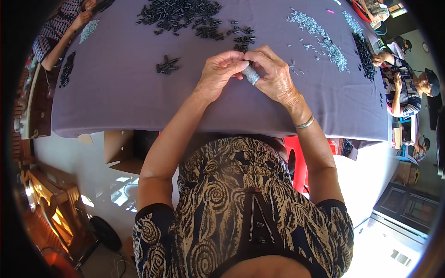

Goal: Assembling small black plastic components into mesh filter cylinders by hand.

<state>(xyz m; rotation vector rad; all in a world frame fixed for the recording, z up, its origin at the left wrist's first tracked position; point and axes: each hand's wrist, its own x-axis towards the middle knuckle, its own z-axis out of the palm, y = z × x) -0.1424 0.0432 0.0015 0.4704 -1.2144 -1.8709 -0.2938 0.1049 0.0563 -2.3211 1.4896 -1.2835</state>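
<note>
Over the near part of the cloth-covered table, my left hand (221, 74) and my right hand (274, 76) meet with fingertips pinched together. Whatever they pinch is too small and too covered by the fingers to make out. A whitish, shiny wrap (251, 74) encircles one digit of my right hand, seemingly the thumb. Just beyond my fingertips lie several short black cylindrical pieces (242, 42). To the left of my left hand is a small cluster of longer black pieces (167, 65). Small clear pieces (320, 37) are heaped in a long band to the right.
A large pile of black pieces (178, 14) covers the far middle of the purple-grey tablecloth (116, 92). Other people's arms (62, 44) reach in at left and right, beside more black and clear heaps. Below the edge are a cardboard box (118, 150) and a red stool (299, 162).
</note>
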